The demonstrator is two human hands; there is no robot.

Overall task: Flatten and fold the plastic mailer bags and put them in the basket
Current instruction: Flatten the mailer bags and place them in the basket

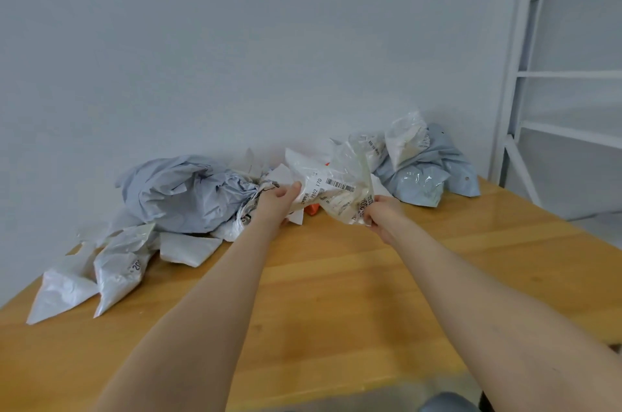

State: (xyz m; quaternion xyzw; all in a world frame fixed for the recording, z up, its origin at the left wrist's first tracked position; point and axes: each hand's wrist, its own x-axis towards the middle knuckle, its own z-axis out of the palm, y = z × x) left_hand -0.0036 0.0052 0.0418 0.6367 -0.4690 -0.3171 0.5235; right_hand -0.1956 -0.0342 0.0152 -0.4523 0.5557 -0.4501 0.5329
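Both hands held one crumpled clear mailer bag [333,186] above the wooden table [336,277], left hand [277,201] gripping its left edge, right hand [380,213] pinching its lower right corner, more bags [188,193] heaped behind.

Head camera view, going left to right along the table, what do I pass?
white bags → grey bag → left hand → clear bag, held by both hands → right hand → blue bags → rack
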